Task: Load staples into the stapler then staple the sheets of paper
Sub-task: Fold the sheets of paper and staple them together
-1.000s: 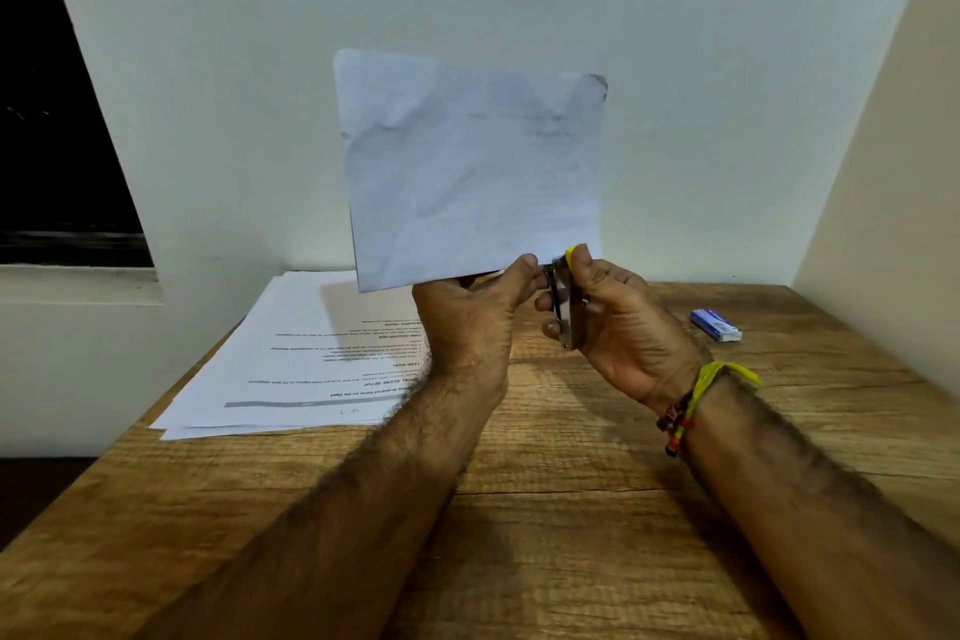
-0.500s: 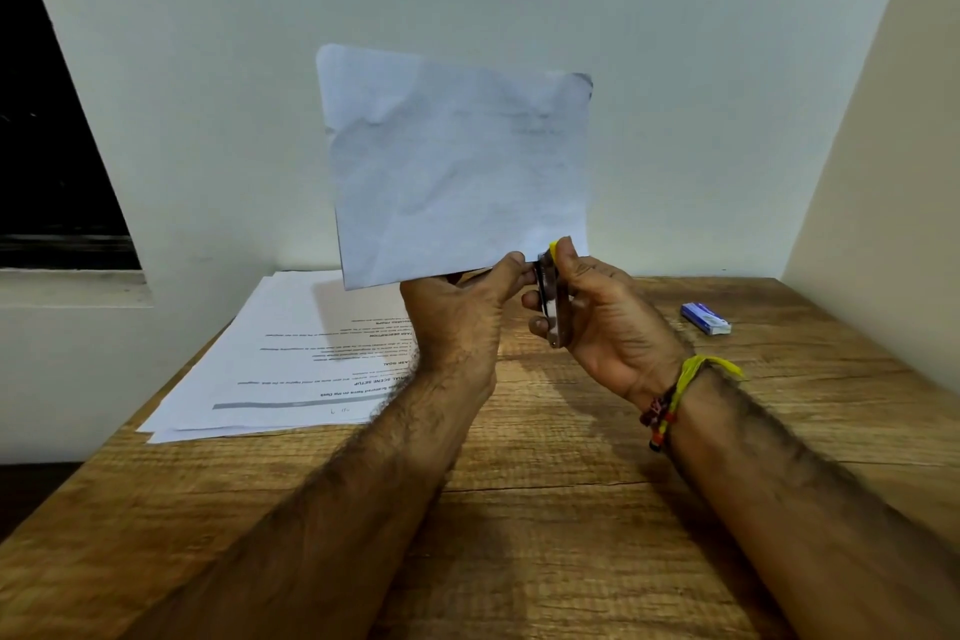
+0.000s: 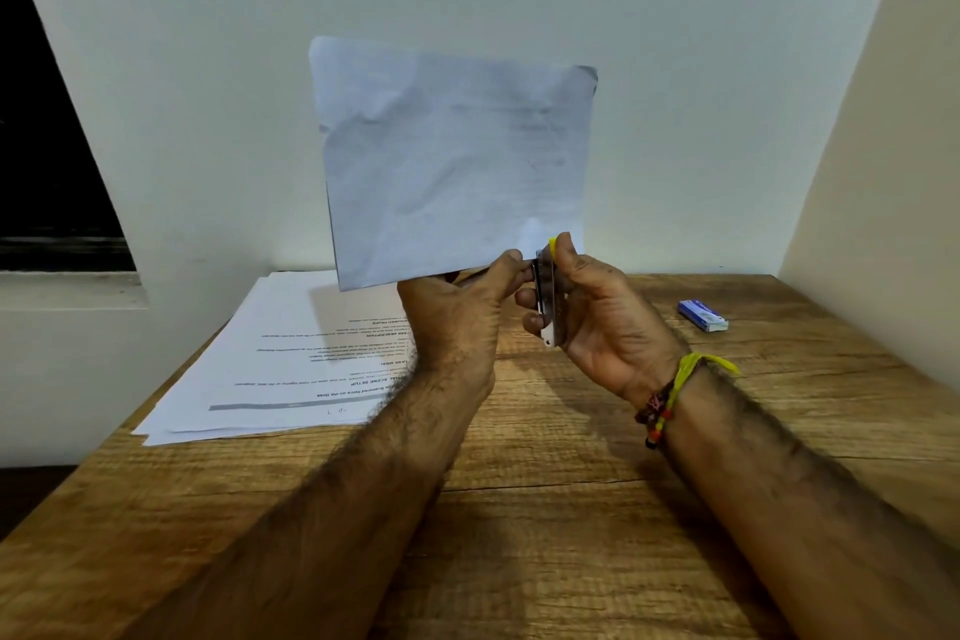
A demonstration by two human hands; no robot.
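Observation:
My left hand pinches the lower edge of a crumpled white sheet of paper and holds it upright above the table. My right hand grips a small metal stapler with a yellow tip, held on end. The stapler's top end meets the sheet's lower right corner, right beside my left thumb. I cannot tell how many sheets are in the held bundle.
A stack of printed pages lies on the wooden table at the back left. A small blue staple box sits at the back right. White walls close in behind and on the right.
Both hands, the sheet and the stapler have kept their grip and pose; the view has only shifted slightly.

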